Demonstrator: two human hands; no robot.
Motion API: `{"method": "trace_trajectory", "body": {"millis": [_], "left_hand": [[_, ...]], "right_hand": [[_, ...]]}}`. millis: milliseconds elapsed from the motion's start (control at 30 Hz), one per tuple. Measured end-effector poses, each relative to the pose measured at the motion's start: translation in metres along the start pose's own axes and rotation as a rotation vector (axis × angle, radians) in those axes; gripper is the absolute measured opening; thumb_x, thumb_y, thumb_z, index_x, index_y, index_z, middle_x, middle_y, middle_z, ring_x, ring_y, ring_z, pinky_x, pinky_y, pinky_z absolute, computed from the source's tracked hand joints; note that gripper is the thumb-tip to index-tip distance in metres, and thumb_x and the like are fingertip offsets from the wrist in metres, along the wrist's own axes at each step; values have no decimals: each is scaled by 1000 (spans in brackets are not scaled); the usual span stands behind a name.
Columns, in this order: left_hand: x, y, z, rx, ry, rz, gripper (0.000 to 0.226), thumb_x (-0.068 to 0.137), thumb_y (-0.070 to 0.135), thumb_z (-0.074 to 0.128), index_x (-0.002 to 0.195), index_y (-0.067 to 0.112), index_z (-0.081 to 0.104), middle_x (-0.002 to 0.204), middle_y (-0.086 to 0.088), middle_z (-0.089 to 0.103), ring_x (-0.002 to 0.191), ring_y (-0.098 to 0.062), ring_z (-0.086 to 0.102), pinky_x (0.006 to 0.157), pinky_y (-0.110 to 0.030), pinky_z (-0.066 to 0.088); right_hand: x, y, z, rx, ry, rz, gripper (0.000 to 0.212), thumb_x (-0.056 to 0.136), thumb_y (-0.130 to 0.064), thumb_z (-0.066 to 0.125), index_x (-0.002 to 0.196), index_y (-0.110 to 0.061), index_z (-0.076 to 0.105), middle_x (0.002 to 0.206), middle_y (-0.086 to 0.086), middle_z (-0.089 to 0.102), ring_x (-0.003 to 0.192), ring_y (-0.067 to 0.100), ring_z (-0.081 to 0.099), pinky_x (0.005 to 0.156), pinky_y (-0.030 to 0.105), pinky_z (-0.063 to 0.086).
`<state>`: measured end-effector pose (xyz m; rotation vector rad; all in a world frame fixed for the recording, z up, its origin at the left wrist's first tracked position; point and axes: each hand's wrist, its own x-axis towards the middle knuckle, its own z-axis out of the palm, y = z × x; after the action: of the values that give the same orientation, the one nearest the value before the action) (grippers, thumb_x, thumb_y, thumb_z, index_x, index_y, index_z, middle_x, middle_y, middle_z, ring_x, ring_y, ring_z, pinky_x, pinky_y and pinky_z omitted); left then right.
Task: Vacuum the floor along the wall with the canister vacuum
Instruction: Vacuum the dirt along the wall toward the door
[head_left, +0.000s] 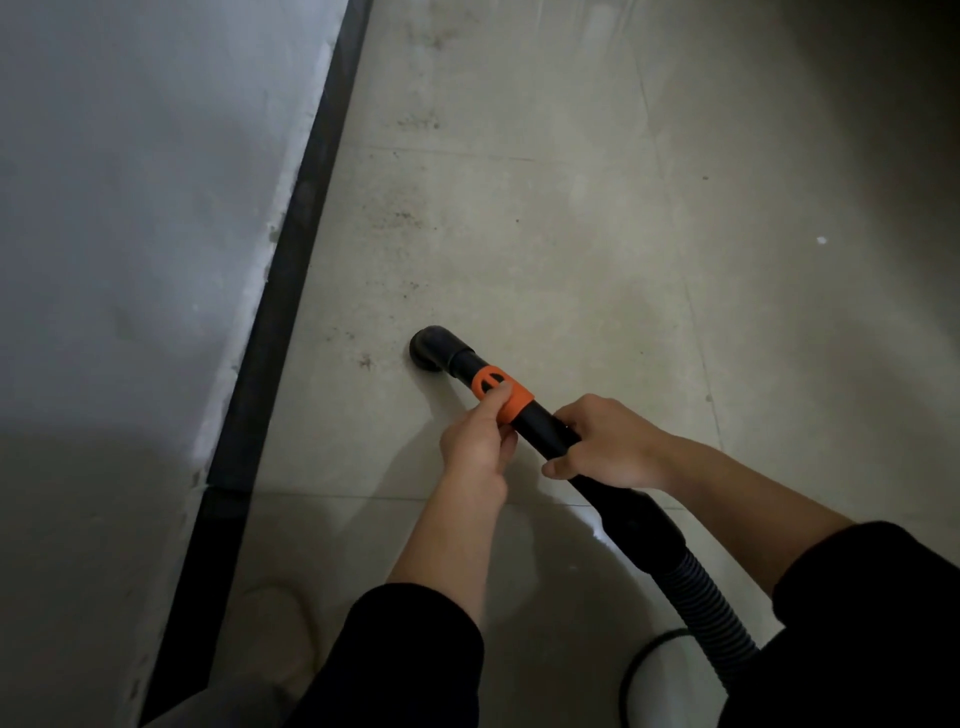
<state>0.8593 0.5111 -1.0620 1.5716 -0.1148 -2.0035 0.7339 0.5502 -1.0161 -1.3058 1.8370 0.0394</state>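
Observation:
A black vacuum wand (540, 423) slants from lower right up to a round black nozzle (434, 349) that sits on the pale tiled floor (571, 234). An orange collar (501, 395) rings the wand just behind the nozzle. My left hand (478, 441) pinches this collar with thumb and fingers. My right hand (605, 441) grips the wand a little farther back. A ribbed black hose (711, 608) runs from the wand off toward the lower right. The canister itself is out of view. Dark dust specks (405, 218) lie on the floor ahead of the nozzle.
A grey wall (130, 208) with a black baseboard (291, 291) runs along the left, a short way from the nozzle. My light shoe (280, 634) stands near the baseboard at the bottom. A black cord (644, 660) curves on the floor beside the hose.

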Motion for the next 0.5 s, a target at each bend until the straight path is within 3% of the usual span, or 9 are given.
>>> {"method": "trace_trajectory", "body": {"millis": [267, 500], "left_hand": [[1, 8, -22, 7, -21, 4, 23, 84, 20, 74, 99, 10, 60, 94, -6, 65, 83, -9, 63, 85, -25, 50], [-1, 15, -35, -45, -25, 41, 11, 86, 15, 71, 91, 11, 62, 94, -7, 69, 81, -10, 66, 79, -25, 52]], "right_hand": [[3, -13, 11, -35, -21, -53, 21, 77, -26, 77, 75, -17, 58, 64, 0, 56, 59, 16, 56, 54, 26, 38], [10, -22, 16, -80, -44, -100, 22, 76, -26, 77, 74, -15, 58, 63, 0, 54, 59, 17, 55, 53, 26, 38]]}}
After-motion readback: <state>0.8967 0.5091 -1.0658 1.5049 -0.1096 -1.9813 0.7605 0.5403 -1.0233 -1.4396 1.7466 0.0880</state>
